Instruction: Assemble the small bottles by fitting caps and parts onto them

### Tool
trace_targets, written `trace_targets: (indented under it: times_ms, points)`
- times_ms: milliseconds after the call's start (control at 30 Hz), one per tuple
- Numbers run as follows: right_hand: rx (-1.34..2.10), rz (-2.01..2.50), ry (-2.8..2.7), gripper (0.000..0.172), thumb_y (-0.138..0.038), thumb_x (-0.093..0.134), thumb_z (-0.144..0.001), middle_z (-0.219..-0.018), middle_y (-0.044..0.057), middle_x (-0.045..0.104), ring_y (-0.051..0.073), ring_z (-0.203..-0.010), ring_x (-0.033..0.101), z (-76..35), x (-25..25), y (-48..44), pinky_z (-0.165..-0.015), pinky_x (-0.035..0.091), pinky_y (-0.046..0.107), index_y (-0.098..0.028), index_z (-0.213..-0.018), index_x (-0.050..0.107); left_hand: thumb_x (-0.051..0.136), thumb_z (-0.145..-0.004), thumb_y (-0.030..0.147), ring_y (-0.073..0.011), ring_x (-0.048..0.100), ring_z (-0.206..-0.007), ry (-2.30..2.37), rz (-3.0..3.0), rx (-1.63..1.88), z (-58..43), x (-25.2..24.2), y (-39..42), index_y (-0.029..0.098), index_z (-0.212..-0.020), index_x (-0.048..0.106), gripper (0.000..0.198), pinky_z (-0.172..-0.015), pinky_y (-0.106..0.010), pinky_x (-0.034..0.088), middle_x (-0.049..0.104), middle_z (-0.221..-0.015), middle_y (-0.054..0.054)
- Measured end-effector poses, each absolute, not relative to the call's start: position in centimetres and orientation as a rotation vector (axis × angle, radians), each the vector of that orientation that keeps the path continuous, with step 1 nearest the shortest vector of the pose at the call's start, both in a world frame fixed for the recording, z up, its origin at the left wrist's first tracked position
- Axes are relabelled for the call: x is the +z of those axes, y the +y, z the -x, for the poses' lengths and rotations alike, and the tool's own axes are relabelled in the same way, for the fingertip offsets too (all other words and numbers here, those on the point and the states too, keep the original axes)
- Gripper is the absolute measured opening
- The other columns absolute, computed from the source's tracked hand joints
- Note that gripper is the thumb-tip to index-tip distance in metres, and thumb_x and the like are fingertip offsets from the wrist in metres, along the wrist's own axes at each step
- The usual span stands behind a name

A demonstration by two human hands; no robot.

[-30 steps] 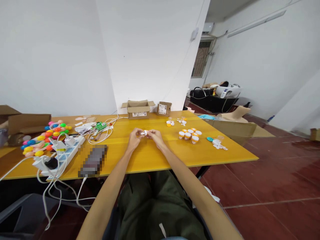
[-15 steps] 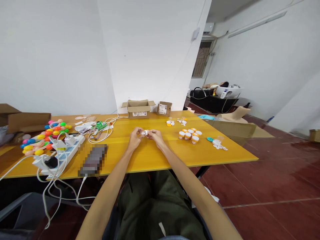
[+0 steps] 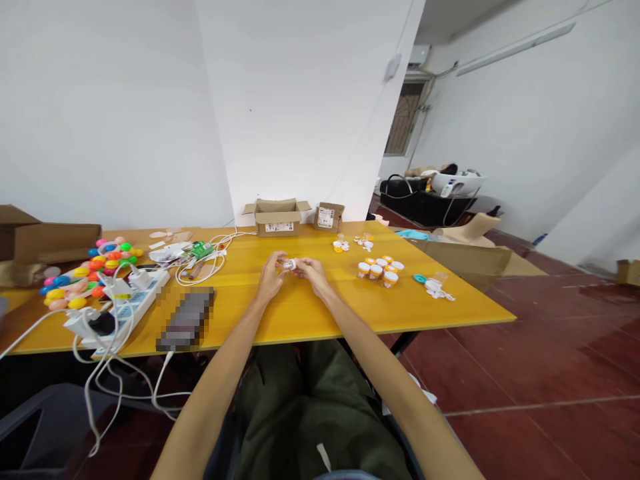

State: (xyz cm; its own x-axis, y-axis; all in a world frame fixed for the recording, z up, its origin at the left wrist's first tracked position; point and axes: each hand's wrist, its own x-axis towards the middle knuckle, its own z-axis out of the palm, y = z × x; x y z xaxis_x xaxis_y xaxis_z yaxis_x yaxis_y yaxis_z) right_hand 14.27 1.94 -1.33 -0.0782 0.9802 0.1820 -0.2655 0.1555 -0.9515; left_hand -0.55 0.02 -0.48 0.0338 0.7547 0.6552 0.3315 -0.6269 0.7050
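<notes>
Both my hands meet over the middle of the yellow table [image 3: 300, 313]. My left hand [image 3: 271, 275] and my right hand [image 3: 311, 272] pinch a small white-capped jar [image 3: 289, 265] between their fingertips, just above the tabletop. To the right of my right hand stands a cluster of several small orange jars with white lids [image 3: 380, 269]. A few loose white lids [image 3: 341, 246] lie farther back.
Two cardboard boxes [image 3: 277, 218] sit at the table's back edge. A white power strip with chargers and cables [image 3: 123, 300], coloured plastic balls [image 3: 95, 270] and a dark blurred object [image 3: 186, 320] occupy the left. A teal lid and white bits [image 3: 431, 283] lie near the right edge.
My hands have stayed together on the small jar, with only slight finger movement. The view has shifted a little.
</notes>
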Motion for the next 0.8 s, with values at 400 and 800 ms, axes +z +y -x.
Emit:
trace_targets:
  times_ms: [400,800]
  points:
    - [1.380,0.790,-1.156,0.031,-0.050,0.078,-0.066,-0.079,0.005,0.075,0.018,-0.072,0.069,-14.3,-1.1,1.6,-0.074,0.056,0.032,-0.021,-0.075,0.070,0.068,-0.072,0.011,-0.0206,0.064,-0.091,1.070,-2.032,1.647,0.4,-0.6,0.2,0.025,-0.114,0.062,0.044,-0.085,-0.034,0.049,0.068,-0.097,-0.003]
    - [0.570,1.154,-1.602,0.022,-0.028,0.066,-0.076,-0.099,0.004,0.072,0.020,-0.090,0.066,-16.6,0.2,1.6,-0.086,0.051,0.035,-0.022,-0.097,0.065,0.079,-0.065,0.016,-0.0197,0.062,-0.096,1.123,-2.000,1.401,0.9,-1.9,1.6,0.026,-0.126,0.051,0.069,-0.088,-0.036,0.049,0.063,-0.110,-0.005]
